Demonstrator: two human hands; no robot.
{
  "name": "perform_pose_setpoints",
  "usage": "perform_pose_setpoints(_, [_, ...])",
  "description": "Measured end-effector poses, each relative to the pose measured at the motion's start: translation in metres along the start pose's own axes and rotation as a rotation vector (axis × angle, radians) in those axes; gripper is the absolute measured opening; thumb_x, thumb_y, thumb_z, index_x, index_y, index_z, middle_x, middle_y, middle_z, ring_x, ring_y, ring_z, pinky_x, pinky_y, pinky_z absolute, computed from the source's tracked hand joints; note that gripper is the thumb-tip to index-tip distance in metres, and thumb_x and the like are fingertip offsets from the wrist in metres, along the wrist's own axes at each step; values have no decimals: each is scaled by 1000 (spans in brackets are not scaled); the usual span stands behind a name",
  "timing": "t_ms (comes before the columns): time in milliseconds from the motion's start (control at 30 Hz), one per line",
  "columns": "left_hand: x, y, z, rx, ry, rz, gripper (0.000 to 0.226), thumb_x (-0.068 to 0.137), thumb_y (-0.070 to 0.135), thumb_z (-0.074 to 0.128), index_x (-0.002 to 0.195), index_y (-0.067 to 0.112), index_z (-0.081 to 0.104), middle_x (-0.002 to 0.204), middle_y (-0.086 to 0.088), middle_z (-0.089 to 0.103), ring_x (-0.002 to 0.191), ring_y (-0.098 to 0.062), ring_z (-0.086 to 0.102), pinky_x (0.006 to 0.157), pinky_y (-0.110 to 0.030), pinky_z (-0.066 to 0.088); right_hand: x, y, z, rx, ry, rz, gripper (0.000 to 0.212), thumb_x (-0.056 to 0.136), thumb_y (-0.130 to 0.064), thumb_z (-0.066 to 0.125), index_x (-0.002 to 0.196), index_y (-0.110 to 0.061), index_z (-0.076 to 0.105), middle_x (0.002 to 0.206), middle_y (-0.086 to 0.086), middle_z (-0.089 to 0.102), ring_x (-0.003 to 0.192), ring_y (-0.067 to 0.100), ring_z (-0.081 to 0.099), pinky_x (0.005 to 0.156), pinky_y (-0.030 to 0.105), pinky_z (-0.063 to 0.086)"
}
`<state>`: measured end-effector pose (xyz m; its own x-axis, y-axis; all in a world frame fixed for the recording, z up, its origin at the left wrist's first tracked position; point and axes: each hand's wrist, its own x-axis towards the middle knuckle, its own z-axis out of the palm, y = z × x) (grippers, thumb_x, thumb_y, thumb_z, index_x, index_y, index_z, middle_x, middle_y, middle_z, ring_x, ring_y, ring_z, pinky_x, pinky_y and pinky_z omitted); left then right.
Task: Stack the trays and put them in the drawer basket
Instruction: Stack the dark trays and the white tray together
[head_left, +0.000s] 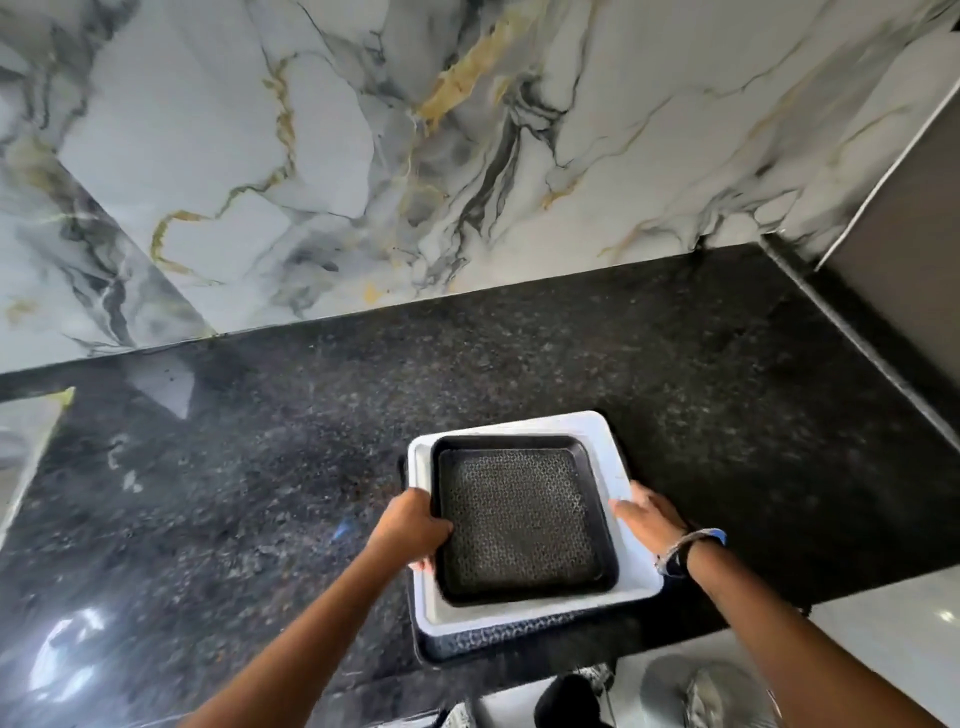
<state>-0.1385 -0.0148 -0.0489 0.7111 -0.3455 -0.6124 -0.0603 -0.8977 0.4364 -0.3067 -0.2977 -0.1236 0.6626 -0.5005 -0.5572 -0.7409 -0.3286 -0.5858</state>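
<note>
Three trays lie nested in a stack near the front edge of the black granite counter (260, 493). A small black tray (519, 519) with a patterned mat sits inside a white tray (631, 577), which rests in a larger dark patterned tray (498, 636) at the bottom. My left hand (413, 527) grips the left rim of the stack, thumb over the black tray's edge. Along the white tray's right rim lies my right hand (647, 514), fingers curled on it. No drawer basket is in view.
A marble-pattern wall (363, 156) backs the counter. A dark panel (893, 218) closes off the right end. White floor (883, 639) shows below the counter's front edge at lower right, with a grey object (696, 691) on it.
</note>
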Motion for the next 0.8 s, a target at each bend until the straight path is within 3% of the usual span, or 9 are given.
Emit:
perform_pose_setpoints(100, [3, 5, 7, 170, 81, -20, 18, 76, 20, 61, 87, 7, 60, 95, -17, 74, 93, -34, 72, 74, -36, 58, -3, -3, -7, 0, -5, 34, 63, 89, -59, 46, 132, -13, 53, 139, 8, 55, 129, 25, 51, 111, 45, 37])
perform_pose_setpoints(167, [4, 6, 19, 253, 152, -11, 28, 80, 18, 60, 105, 8, 65, 110, -14, 72, 103, -33, 69, 80, -38, 56, -5, -6, -6, -50, 42, 41, 61, 90, -58, 43, 132, -15, 54, 140, 9, 55, 128, 26, 51, 111, 42, 37])
perform_pose_setpoints(333, [-12, 4, 40, 349, 222, 23, 32, 90, 8, 43, 116, 5, 62, 117, -15, 68, 109, -34, 66, 85, -42, 54, -24, -5, 3, -131, 231, -15, 41, 92, -51, 45, 92, -12, 59, 102, 14, 68, 99, 33, 62, 87, 40, 48])
perform_pose_setpoints(433, [-25, -6, 43, 189, 172, 71, 22, 86, 16, 58, 101, 2, 66, 106, -17, 72, 99, -34, 70, 81, -40, 56, -43, -4, 11, -65, 455, -78, 32, 89, -39, 56, 95, -9, 63, 96, 18, 69, 95, 35, 64, 82, 41, 51])
perform_pose_setpoints(500, [-37, -14, 45, 28, 121, 130, 23, 83, 25, 67, 82, 2, 70, 86, -16, 77, 77, -28, 75, 68, -35, 61, -63, -5, 19, 14, 639, -178, 43, 84, -39, 50, 97, -2, 66, 97, 24, 68, 94, 38, 63, 82, 43, 51])
perform_pose_setpoints(567, [-47, -24, 49, -273, 103, 192, 26, 83, 28, 70, 68, 7, 68, 65, -12, 74, 45, -19, 68, 48, -32, 59, -87, 0, 31, 34, 784, -315, 48, 80, -40, 41, 92, -1, 68, 92, 24, 67, 85, 39, 64, 76, 41, 51])
perform_pose_setpoints(633, [-64, -39, 58, -580, 115, 273, 21, 86, 29, 69, 72, 14, 67, 61, -6, 71, 38, -16, 61, 42, -33, 55, -121, 15, 53, 61, 875, -428, 35, 84, -32, 44, 88, -6, 66, 87, 17, 65, 77, 35, 63, 72, 36, 48])
perform_pose_setpoints(733, [-87, -76, 69, -745, 433, 387, 21, 86, 44, 64, 78, 24, 68, 69, 6, 72, 59, -15, 66, 55, -25, 56, -174, 55, 120, 90, 882, -478, 19, 86, -25, 46, 87, -15, 62, 88, 6, 59, 80, 28, 59, 73, 31, 43])
perform_pose_setpoints(800, [-92, -116, 72, -422, 625, 364, 42, 86, 60, 53, 104, 25, 68, 102, 7, 74, 95, -15, 68, 87, -26, 55, -201, 81, 182, -31, 715, -470, 22, 85, -31, 49, 92, -16, 63, 95, 4, 61, 89, 27, 61, 77, 31, 48])
